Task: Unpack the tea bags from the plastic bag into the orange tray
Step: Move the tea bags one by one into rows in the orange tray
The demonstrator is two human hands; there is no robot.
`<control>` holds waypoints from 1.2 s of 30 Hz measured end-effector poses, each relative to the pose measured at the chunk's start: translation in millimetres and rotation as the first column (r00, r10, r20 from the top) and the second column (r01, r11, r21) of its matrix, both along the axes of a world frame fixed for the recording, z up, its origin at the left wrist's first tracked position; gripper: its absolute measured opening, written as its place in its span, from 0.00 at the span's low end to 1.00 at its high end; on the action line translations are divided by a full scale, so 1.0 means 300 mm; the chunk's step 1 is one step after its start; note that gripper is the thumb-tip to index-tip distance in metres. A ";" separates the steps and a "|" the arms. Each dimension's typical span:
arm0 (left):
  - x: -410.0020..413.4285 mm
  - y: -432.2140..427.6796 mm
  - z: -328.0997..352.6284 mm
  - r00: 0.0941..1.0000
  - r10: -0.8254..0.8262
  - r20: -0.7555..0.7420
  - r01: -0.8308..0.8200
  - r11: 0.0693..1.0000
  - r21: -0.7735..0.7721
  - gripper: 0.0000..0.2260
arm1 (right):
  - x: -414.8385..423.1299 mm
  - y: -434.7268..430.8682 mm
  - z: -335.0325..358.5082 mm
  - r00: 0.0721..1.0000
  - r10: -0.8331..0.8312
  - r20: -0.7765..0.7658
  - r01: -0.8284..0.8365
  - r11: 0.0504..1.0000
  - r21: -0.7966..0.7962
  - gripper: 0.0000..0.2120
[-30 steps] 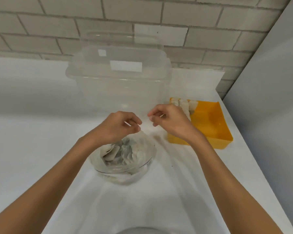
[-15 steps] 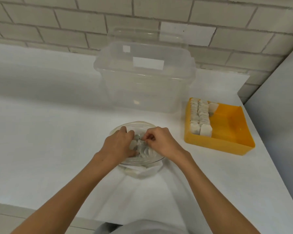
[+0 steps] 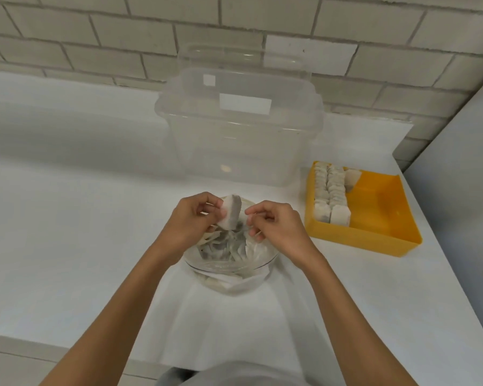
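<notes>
Left hand [image 3: 191,218] now up out of plastic bag [image 3: 229,267], grip pinching light, flimsy tea bags [image 3: 230,211] by their edges; right hand [image 3: 276,227] grip unclear.

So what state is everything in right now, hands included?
Left hand: grips a small stack of tea bags.
Right hand: fingers curled at the bag's rim; grip unclear.
Plastic bag: open, more tea bags inside.
Orange tray: part filled, two rows along its left side.
Clear container: lid on.
</notes>
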State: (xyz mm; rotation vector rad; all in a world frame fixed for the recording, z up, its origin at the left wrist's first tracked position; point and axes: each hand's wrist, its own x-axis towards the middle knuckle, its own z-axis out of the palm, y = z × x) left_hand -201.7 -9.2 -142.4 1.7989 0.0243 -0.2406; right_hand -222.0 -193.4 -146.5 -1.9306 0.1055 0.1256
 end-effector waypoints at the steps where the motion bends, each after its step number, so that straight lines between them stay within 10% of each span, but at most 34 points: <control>1: -0.006 -0.002 0.003 0.999 -0.006 -0.039 0.002 0.996 -0.089 0.02 | -0.004 0.005 0.006 1.000 0.008 -0.008 -0.007 0.999 0.033 0.07; 6: -0.037 -0.018 -0.001 0.996 -0.034 -0.079 0.010 0.957 -0.291 0.06 | -0.016 0.028 0.025 0.999 0.048 0.011 -0.049 0.987 0.153 0.06; 23: 0.004 0.022 0.082 0.968 -0.011 0.251 0.014 1.000 -0.010 0.02 | 0.008 0.042 0.023 0.988 0.059 0.142 -0.068 0.996 0.060 0.06; 36: 0.026 0.076 0.075 0.957 0.072 0.281 -0.106 0.988 0.108 0.03 | 0.032 0.171 -0.100 0.897 0.433 0.085 -0.319 0.769 -0.554 0.10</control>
